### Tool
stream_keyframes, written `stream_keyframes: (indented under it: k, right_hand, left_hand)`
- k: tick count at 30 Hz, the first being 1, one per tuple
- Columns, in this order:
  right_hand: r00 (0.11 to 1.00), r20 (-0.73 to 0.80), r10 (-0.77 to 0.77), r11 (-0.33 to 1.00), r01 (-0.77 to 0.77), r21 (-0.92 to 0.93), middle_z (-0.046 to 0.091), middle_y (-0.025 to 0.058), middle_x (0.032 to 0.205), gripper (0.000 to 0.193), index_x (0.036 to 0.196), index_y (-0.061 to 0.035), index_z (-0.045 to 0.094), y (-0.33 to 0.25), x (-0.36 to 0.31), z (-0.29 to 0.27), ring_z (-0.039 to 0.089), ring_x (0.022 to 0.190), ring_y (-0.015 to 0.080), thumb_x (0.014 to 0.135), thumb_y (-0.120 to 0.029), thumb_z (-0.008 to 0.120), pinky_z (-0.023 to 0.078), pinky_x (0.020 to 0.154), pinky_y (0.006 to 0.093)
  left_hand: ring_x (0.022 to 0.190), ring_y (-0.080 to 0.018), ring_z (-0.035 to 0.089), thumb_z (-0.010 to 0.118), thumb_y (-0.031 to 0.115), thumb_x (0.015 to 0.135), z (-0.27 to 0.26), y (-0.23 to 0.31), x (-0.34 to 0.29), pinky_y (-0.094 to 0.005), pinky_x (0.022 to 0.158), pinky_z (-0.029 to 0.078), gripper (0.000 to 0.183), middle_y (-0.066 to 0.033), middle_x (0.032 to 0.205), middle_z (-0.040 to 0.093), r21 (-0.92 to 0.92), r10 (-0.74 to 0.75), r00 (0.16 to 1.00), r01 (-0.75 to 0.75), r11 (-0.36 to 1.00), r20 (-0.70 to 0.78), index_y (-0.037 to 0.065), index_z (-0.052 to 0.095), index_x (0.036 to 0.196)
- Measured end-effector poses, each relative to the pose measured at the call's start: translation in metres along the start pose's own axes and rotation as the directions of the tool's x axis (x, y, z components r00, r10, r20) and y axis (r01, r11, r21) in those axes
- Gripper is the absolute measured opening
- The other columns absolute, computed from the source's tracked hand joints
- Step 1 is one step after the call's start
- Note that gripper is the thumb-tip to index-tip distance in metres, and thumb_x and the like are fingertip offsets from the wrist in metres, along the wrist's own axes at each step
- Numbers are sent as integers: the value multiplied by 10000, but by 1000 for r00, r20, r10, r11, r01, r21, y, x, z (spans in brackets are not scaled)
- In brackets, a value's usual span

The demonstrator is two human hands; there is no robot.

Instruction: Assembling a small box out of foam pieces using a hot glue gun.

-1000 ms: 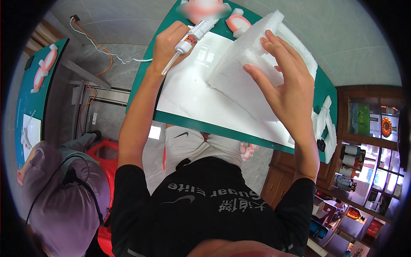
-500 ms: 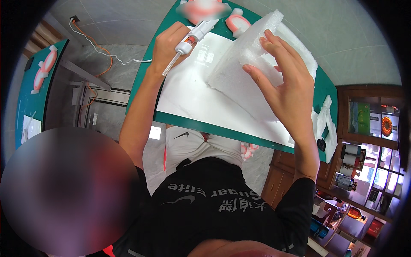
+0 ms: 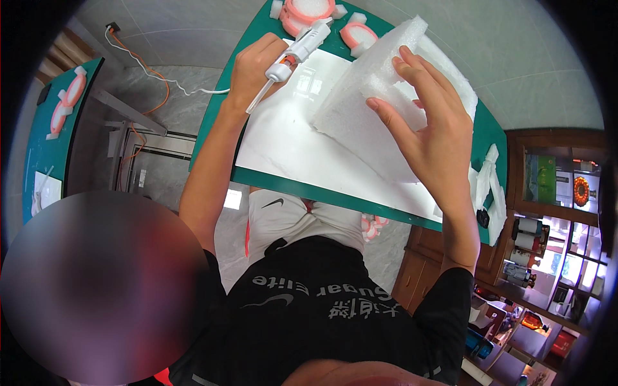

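My left hand (image 3: 261,67) is closed around a white glue gun (image 3: 299,51), over the left part of the table. A clear glue stick (image 3: 259,96) sticks out of the gun's rear, toward me. On the right, my right hand (image 3: 434,119) grips a white foam structure (image 3: 367,122) made of thick panels. Its thumb presses the near side, and its fingers reach over the upper part. Some of the foam behind the palm is hidden. A glossy white board (image 3: 277,141) lies under the foam and the gun.
Pink-and-white foam rings (image 3: 357,38) lie along the far edge of the green tabletop (image 3: 296,188). A white cord (image 3: 193,93) runs left to a wall socket. White plastic wrapping (image 3: 490,186) sits at the right corner. A second green table (image 3: 61,145) stands left; a wooden cabinet (image 3: 534,138) stands right.
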State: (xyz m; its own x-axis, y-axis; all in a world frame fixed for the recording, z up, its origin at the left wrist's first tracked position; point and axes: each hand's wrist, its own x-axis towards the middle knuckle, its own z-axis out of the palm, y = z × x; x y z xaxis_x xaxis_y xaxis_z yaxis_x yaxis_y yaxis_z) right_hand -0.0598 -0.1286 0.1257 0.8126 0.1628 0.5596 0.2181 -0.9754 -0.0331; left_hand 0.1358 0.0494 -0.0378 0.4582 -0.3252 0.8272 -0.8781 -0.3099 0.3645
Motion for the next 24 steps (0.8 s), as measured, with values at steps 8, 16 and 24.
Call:
stream_keyframes:
  k: [8,16,24]
  right_hand:
    - [1000,12,-2,998,2,60,672,158,1272,447,1162,-31,675,-3,2,0,618,1196,343,796,-239,824,513,963,410]
    - [1000,6,8,998,-8,68,673,160,1269,441,1151,-24,678,-3,3,1,622,1182,344,793,-233,827,512,960,406]
    - [999,-23,24,1000,-24,-4,660,107,1322,463,1185,-70,686,3,0,-3,653,1158,279,783,-231,849,567,844,346]
  left_hand:
    - [694,-293,622,792,55,710,-2,-1,-1,-368,590,508,213,-76,834,607,-9,19,999,-19,1000,-28,53,618,832]
    - [696,-292,623,788,69,726,-2,-1,0,-369,593,511,201,-73,835,607,-1,36,999,-36,999,-34,58,633,853]
    - [702,-318,616,757,60,741,5,0,4,-389,608,507,170,-95,834,600,-37,47,999,-47,998,-12,59,629,852]
